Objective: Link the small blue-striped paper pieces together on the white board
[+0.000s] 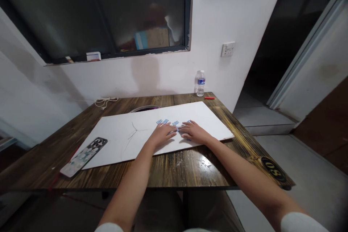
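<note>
1. Workpiece location: the small blue-and-white rectangular pieces (175, 123) lie on the white board (212, 116), which rests on the wooden tabletop (174, 175). Several sit just beyond my fingertips; others are partly hidden beneath my fingers, so I cannot give a full count.

2. Grip state: my left grip (162, 134) is palm down, fingers extended and slightly spread. My right grip (195, 132) matches it, close beside the left. Neither is closed around a piece. Whether the fingers press on the covered pieces, I cannot tell.

3. Progress: I judge the handling to be under way. Done: the visible pieces are out on the board, within reach of both grips. Not done: they lie at differing angles, with no neat row or stack visible.
</note>
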A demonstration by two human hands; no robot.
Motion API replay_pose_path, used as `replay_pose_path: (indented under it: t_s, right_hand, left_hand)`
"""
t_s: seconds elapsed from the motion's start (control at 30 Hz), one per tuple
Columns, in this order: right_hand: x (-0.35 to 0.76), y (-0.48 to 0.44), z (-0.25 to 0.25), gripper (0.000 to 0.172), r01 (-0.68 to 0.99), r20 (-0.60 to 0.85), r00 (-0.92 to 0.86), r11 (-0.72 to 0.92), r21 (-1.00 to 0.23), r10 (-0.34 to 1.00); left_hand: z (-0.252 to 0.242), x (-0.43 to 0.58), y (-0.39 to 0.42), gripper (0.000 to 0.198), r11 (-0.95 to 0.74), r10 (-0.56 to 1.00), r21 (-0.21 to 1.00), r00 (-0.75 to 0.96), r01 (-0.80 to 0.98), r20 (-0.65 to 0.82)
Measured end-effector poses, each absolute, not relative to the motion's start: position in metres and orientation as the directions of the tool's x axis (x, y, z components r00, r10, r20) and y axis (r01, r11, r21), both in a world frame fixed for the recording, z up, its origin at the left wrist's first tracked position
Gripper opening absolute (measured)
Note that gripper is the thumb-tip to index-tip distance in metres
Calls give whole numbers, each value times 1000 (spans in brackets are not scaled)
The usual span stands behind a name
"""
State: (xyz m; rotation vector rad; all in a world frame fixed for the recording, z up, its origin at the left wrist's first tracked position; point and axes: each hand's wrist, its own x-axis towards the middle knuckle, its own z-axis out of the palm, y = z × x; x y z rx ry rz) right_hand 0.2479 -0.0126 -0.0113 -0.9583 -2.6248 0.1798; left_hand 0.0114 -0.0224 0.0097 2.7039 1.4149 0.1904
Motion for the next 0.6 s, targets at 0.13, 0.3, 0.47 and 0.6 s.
replay_pose_path:
  t_s: [0.13, 0.3, 0.47, 0.6]
  right_hand:
    - [247, -12, -11, 37, 588, 284, -718, 772, -240, 635]
    - [246, -11, -11, 40, 547, 332, -726, 799, -251, 602]
    - [246, -10, -19, 48, 578, 292, -732, 788, -211, 615]
    - [247, -10, -19, 52, 592, 272, -729, 778, -211, 628]
  left_hand:
    - [12, 10, -23, 37, -569, 822, 99, 564, 816, 73]
    - [9, 10, -21, 39, -504, 859, 74, 491, 860, 143]
    - [7, 13, -22, 44, -618, 786, 98, 615, 780, 60]
    - [9, 11, -21, 39, -572, 820, 78, 566, 817, 81]
